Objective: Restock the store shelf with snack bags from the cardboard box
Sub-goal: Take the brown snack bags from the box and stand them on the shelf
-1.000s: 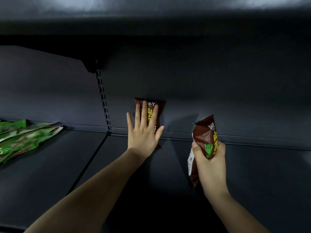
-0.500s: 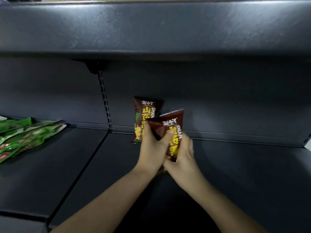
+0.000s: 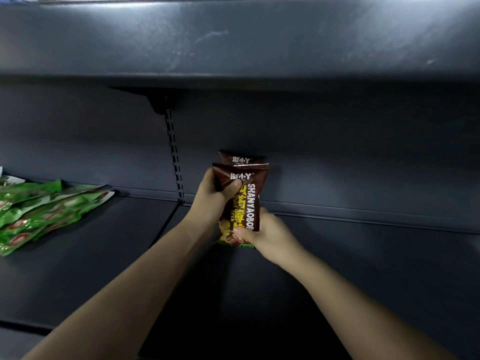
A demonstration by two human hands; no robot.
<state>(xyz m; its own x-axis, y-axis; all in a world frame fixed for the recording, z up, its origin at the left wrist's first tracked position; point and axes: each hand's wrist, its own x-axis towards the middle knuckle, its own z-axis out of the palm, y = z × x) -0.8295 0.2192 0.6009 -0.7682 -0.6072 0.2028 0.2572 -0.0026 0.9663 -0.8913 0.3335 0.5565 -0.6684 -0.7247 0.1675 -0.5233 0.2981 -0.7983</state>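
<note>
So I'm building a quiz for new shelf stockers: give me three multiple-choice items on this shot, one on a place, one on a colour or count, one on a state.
1. Where do the green snack bags lie?
A. On the left bay of the shelf
B. On the right bay
C. On the shelf above

2. How many brown snack bags show?
A. One
B. Two
C. Four

3. How is the front brown bag held?
A. By both hands
B. By one hand only
C. By neither hand

Answers:
1 A, they are piled at the far left, past the slotted upright.
2 B, the rear brown bag peeks out behind the front one.
3 A, the left hand grips its top and the right hand its lower part.
</note>
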